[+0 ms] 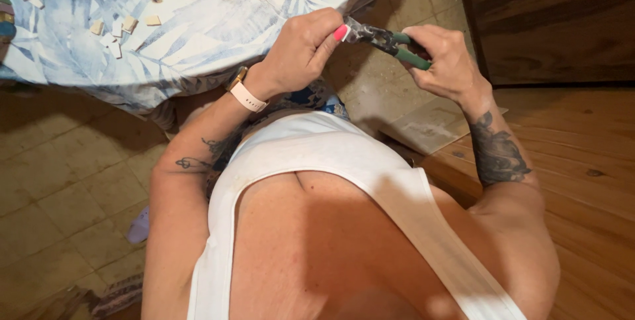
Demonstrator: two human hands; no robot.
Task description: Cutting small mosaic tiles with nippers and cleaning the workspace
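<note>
Right hand clenched around the green-sleeved handles of a pair of metal tile nippers, grip set far back on the handles, probably for leverage. Left hand pinched at the nipper head, thumb and fingers closed on something at the jaws; too small and too covered to tell what, though likely a tile piece steadied for a cut. Pink-painted thumbnail pressed just beside the metal head. Pale-strapped wristwatch on the left wrist. Both hands raised clear of the table edge, over the worn tiled floor, perhaps so that offcuts drop away from the work surface. Blue-and-white leaf-patterned tablecloth to the upper left, bearing small cream square tile pieces scattered in a loose cluster, well apart from the hands. Wooden boards at right, dark wooden cabinet beyond.
</note>
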